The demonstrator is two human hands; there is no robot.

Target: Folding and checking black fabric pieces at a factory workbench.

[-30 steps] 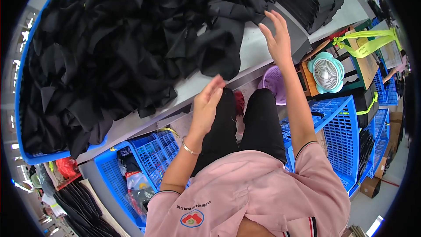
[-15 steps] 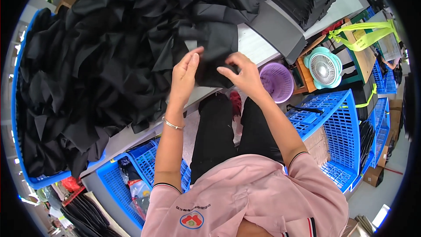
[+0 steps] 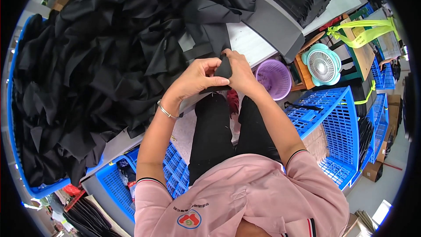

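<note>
Between my two hands, a small black fabric piece (image 3: 224,68) is held with one part standing up. My left hand (image 3: 198,78) pinches its near left side, thumb stretched over the cloth; a silver bracelet is on that wrist. Close by on the right, my right hand (image 3: 240,73) grips the same piece, its fingertips curled over the upper edge. More black cloth lies just beyond my hands on the white table (image 3: 247,41). To the left spreads a large heap of loose black fabric pieces (image 3: 92,74).
Flat stacked black sheets (image 3: 289,2) lie at the far right of the table. Beside my right arm stand a purple basket (image 3: 287,79), a turquoise fan (image 3: 323,64) and a blue crate (image 3: 344,127). Another blue crate (image 3: 115,184) sits low on the left.
My hands have come together and closed on the black fabric piece. My left hand moved right and toward me; the piece is now lifted and bent between them.
</note>
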